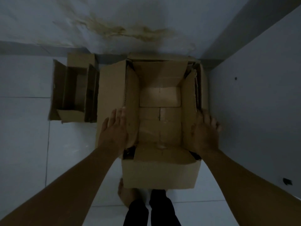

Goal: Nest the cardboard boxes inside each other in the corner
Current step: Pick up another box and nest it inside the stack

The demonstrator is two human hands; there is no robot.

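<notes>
A large open cardboard box [158,172] stands on the floor in the corner, directly below me. A second open box [160,111] sits inside it, its taped bottom showing. My left hand [114,129] lies flat on the left flap, fingers together and pointing away. My right hand [204,129] rests on the right flap, fingers spread over the edge. Neither hand curls around anything. A smaller open cardboard box [74,90] stands apart on the floor to the left, against the back wall.
A stained back wall [130,22] and a grey right wall [260,95] form the corner. White floor tiles [24,128] lie to the left. My dark-trousered legs [153,209] and a bare foot [123,191] stand just before the big box.
</notes>
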